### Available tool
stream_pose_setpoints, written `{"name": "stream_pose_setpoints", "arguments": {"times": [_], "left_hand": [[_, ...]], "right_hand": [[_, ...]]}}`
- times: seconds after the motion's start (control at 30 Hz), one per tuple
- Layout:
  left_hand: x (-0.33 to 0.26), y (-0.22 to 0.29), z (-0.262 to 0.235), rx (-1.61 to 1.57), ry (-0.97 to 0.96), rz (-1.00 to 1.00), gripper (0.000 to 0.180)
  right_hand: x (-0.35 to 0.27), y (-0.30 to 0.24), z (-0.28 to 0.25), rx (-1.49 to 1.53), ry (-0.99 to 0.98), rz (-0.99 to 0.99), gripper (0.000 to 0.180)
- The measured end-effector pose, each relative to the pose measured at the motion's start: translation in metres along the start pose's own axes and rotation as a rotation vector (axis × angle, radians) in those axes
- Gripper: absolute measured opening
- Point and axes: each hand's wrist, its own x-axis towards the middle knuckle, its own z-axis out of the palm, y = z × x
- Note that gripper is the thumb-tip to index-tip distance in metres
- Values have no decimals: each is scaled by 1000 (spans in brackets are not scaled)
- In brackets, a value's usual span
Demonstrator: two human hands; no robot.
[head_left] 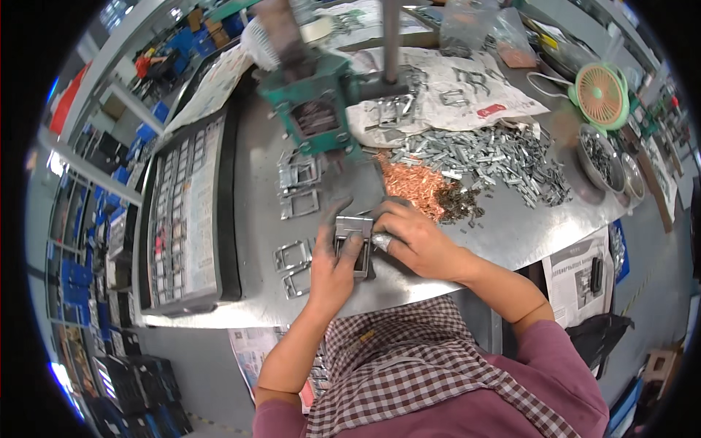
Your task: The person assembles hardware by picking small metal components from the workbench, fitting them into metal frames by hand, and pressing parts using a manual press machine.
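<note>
Both hands work one square metal buckle (353,235) lying just below the copper rivet pile (415,188): left hand (330,263) presses its frame flat, right hand (412,237) pinches its right edge; best kept flush on the bench (511,226), fingertips off the centre bar.

A rectangular grey metal buckle frame (353,237), seemingly flat, lies on the steel table's near edge.

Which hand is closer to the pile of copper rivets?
Right. The right hand lies just below the copper rivets; the left hand sits farther left, on the buckle.
</note>
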Motion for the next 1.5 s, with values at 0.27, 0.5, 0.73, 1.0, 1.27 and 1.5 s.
{"name": "stream_pose_setpoints", "arguments": {"times": [0.27, 0.5, 0.73, 1.0, 1.27, 1.5], "left_hand": [[41, 5, 7, 154, -288, -42, 44], [77, 18, -8, 1102, -326, 430, 53], [72, 3, -13, 1127, -377, 576, 49], [68, -2, -14, 897, -191, 325, 38], [74, 2, -14, 854, -233, 275, 33], [75, -2, -17, 794, -253, 252, 26]], "right_hand": [[-15, 24, -16, -593, -11, -89, 23], [-19, 32, -55, -410, 23, 238, 15], [30, 18, -45, -50, 158, 35, 18], [49, 26, -22, -44, 17, 153, 20], [56, 26, -24, -329, -79, 51, 22], [64, 16, -24, -702, -149, -397, 15]]}}
